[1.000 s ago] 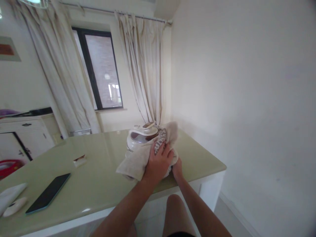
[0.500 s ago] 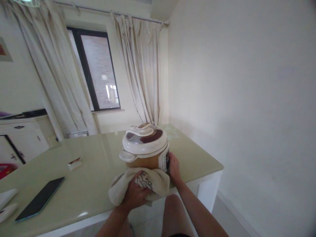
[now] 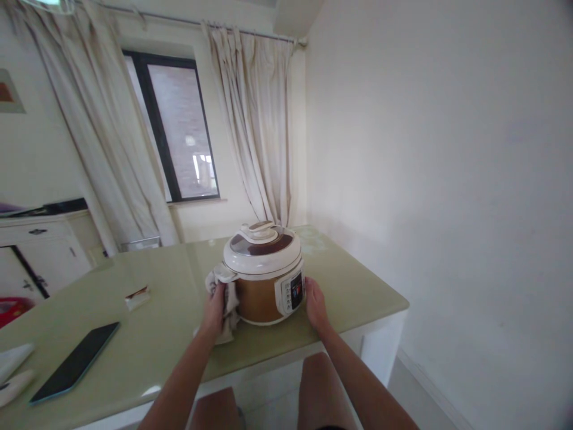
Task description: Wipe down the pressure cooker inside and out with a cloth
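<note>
An electric pressure cooker (image 3: 257, 297) with a white lid and a golden-brown body stands upright on the green tabletop (image 3: 174, 298). Its control panel faces right and toward me. My left hand (image 3: 215, 310) is closed on a pale cloth (image 3: 231, 304) and presses it to the cooker's left side, just under the lid's side handle. On the opposite side, my right hand (image 3: 316, 303) grips the cooker beside the panel, with some fingers hidden behind the body.
A dark tablet (image 3: 76, 361) and a small white packet (image 3: 137, 297) lie on the left of the table. White objects (image 3: 15, 382) sit at the left edge. A bare wall (image 3: 447, 179) rises on the right, and a curtained window (image 3: 181, 125) is behind the table.
My left hand and the cloth have moved from the cooker's front round to its left side, so the front of the body now shows. The panel has turned slightly toward me. My right hand stays at the right side.
</note>
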Demonstrator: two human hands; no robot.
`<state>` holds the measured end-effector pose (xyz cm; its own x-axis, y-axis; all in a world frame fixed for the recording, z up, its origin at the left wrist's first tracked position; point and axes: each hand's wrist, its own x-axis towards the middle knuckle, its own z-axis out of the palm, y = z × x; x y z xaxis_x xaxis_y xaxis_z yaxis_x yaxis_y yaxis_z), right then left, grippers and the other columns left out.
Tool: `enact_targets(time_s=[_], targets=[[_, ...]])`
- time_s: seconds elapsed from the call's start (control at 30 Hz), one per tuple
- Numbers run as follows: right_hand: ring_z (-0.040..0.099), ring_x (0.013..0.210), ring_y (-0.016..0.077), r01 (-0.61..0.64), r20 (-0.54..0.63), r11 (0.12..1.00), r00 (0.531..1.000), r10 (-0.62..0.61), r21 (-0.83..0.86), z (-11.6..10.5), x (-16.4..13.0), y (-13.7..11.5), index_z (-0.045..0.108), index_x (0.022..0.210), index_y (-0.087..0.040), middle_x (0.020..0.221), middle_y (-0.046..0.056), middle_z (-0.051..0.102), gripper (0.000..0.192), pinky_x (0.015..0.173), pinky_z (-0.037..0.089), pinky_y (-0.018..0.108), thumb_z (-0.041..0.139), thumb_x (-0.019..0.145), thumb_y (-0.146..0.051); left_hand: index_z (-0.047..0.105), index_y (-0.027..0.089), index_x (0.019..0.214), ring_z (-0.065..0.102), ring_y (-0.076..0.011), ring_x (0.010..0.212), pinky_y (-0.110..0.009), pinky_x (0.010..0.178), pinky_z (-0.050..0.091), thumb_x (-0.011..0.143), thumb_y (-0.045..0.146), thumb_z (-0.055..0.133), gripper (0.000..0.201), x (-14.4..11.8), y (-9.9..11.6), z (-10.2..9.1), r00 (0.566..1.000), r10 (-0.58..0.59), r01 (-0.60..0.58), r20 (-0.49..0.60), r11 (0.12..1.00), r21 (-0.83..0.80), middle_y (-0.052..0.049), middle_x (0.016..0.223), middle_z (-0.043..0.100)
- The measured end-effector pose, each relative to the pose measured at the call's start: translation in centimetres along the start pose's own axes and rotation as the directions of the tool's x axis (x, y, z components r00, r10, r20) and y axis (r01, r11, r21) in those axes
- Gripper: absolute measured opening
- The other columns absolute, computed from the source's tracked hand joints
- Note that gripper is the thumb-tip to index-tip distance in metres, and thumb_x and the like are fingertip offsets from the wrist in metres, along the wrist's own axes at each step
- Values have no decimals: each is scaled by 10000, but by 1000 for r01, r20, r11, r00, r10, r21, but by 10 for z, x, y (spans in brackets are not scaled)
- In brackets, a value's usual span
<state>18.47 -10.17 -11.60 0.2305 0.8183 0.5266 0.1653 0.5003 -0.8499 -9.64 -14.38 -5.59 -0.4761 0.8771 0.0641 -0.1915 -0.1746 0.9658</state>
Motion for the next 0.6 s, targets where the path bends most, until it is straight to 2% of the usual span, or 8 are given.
enact_targets(time_s=[0.1, 0.2, 0.27, 0.37, 0.43, 0.5, 0.53, 0.6], targets=[[688, 1042, 269, 11, -6, 1000, 1000, -11, -22, 0, 0, 0, 732, 1049, -240, 1075, 99, 763, 513, 977, 523, 421, 401, 1066, -632, 703, 187, 1181, 747, -329, 1105, -466, 943, 629, 777, 554, 749, 548, 22, 33, 4, 989, -143, 148, 39, 965, -215, -92, 1068, 795], [686, 1026, 262, 16, 10, 1000, 1000, -16, -23, 0, 0, 4, 726, 1063, -239, 1068, 93, 757, 516, 954, 534, 414, 383, 1078, -624, 741, 188, 1108, 783, -285, 952, -410, 854, 659, 811, 534, 724, 457, 33, 66, 7, 981, -159, 187, 112, 925, -331, -84, 962, 809], [682, 1050, 270, 35, 22, 999, 999, -34, -38, 1, -1, 6, 729, 1108, -237, 1099, 102, 754, 513, 974, 531, 429, 388, 1080, -619, 751, 177, 1089, 790, -263, 897, -384, 838, 662, 835, 481, 733, 396, 34, 82, 7, 990, -107, 133, 94, 934, -331, -84, 918, 809], [660, 1172, 311, 79, 54, 991, 996, -74, -104, 3, -5, 11, 712, 1251, -232, 1229, 140, 734, 552, 1056, 503, 498, 361, 1083, -622, 745, 161, 1117, 793, -236, 843, -373, 839, 660, 824, 374, 781, 364, 27, 91, 6, 1000, -6, 1, -18, 968, -251, -61, 865, 801], [569, 1365, 356, 153, 74, 978, 987, -143, -144, 5, -10, 13, 585, 1483, -216, 1460, 172, 632, 647, 1161, 431, 560, 420, 1048, -667, 743, 156, 1120, 790, -224, 814, -369, 827, 660, 811, 374, 789, 381, 18, 89, 8, 996, 47, -62, -78, 978, -200, -45, 843, 795], [410, 1528, 386, 241, 107, 959, 968, -227, -147, 5, -15, 15, 295, 1685, -199, 1675, 177, 415, 891, 1246, 334, 596, 524, 990, -707, 748, 155, 1109, 786, -224, 805, -365, 802, 659, 802, 438, 779, 418, 7, 84, 10, 987, 98, -118, -130, 980, -158, -43, 865, 799], [355, 1566, 391, 275, 132, 952, 957, -258, -134, 5, -16, 16, 160, 1721, -195, 1726, 173, 325, 998, 1265, 308, 600, 562, 969, -713, 753, 156, 1104, 784, -229, 815, -364, 791, 657, 797, 472, 772, 441, 1, 81, 12, 979, 129, -150, -158, 980, -129, -47, 891, 805], [314, 1593, 383, 309, 176, 947, 941, -291, -90, 2, -15, 17, 27, 1732, -192, 1759, 165, 248, 1061, 1280, 292, 597, 566, 973, -702, 765, 159, 1090, 779, -243, 851, -361, 777, 648, 796, 526, 757, 471, -12, 77, 15, 957, 205, -217, -207, 975, -40, -58, 940, 812]])
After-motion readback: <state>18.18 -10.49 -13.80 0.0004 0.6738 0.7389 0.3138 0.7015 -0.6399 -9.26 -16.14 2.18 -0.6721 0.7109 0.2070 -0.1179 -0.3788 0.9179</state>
